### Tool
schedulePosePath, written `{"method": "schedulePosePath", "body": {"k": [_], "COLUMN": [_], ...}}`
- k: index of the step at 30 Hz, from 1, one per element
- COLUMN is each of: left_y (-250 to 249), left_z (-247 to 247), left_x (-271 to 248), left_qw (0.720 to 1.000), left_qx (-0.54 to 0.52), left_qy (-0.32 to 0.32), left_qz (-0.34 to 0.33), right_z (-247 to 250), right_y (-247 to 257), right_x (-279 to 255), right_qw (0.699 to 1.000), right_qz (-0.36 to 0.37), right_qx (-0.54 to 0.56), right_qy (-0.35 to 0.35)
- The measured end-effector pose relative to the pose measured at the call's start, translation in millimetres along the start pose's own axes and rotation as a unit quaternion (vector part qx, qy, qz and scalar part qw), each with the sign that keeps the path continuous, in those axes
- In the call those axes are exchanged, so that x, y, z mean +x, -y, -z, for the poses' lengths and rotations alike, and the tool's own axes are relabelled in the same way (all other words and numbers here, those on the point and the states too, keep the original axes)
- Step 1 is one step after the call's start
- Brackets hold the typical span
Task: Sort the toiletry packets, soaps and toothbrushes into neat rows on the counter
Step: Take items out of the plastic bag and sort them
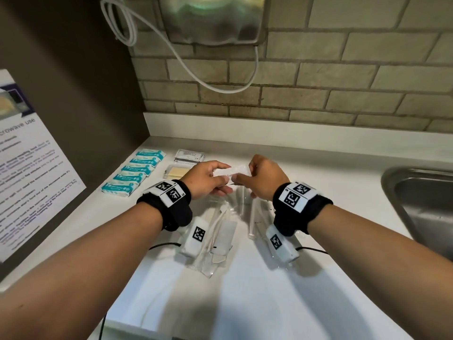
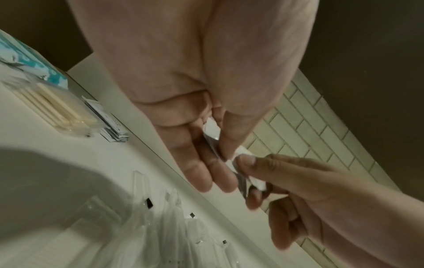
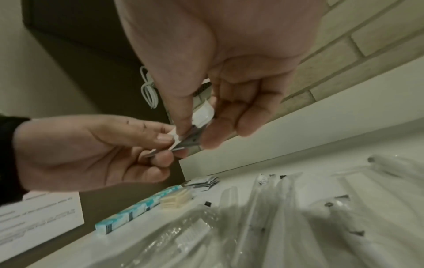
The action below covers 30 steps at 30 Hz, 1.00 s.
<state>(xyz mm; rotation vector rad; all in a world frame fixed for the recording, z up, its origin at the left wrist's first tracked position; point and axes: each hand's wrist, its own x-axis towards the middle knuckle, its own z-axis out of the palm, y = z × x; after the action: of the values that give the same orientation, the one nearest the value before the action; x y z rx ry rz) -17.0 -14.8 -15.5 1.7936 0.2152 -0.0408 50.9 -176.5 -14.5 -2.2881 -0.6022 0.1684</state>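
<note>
White worktop [image 1: 318, 173] runs under tan brick-tile wall [image 1: 343, 82]; steel sink [image 1: 421, 192] at right, dark panel with printed notice [image 1: 29, 168] at left. Both hands raised over worktop: left hand [image 1: 208, 177] and right hand [image 1: 264, 177] each pinching end of one toothbrush packet [image 1: 231, 173]. Teal soaps [image 1: 132, 175] in row by panel; wrapped toothbrushes [image 1: 220, 231] lie loose below wrists.

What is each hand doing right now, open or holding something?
Left hand: pinches one end of a small white packet.
Right hand: pinches the other end of the same packet.
</note>
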Motion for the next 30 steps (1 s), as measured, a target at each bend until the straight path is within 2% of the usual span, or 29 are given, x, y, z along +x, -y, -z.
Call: {"method": "schedulePosePath", "body": {"k": [2, 4, 7, 9, 13, 16, 20, 25, 30], "left_y": [-2, -5, -8, -7, 1, 6, 10, 16, 22], "left_z": [3, 9, 17, 19, 21, 22, 22, 23, 16], "left_x": [1, 2, 2, 1, -3, -9, -16, -24, -29], "left_qw": [1.0, 0.998, 0.995, 0.994, 0.993, 0.993, 0.995, 0.996, 0.997], "left_qx": [0.01, 0.02, 0.055, 0.067, 0.08, 0.084, 0.077, 0.063, 0.043], "left_qy": [-0.027, -0.06, -0.083, -0.086, -0.086, -0.078, -0.067, -0.066, -0.057], "left_qz": [-0.007, -0.011, -0.013, -0.011, -0.013, -0.016, -0.001, 0.023, 0.043], "right_z": [-1, -3, -12, -22, -42, -46, -40, -19, 2], "right_y": [-1, -1, -2, -3, -4, -5, -7, 3, 8], "right_x": [-5, -13, -30, -41, -46, -46, -49, -36, -26], "right_qw": [0.995, 0.988, 0.949, 0.925, 0.901, 0.907, 0.93, 0.929, 0.963], "right_qz": [-0.004, 0.022, 0.085, 0.119, 0.192, 0.202, 0.151, 0.136, 0.092], "right_qx": [-0.092, -0.115, -0.155, -0.188, -0.212, -0.24, -0.21, -0.197, -0.095], "right_qy": [0.025, 0.098, 0.263, 0.308, 0.325, 0.28, 0.263, 0.284, 0.234]}}
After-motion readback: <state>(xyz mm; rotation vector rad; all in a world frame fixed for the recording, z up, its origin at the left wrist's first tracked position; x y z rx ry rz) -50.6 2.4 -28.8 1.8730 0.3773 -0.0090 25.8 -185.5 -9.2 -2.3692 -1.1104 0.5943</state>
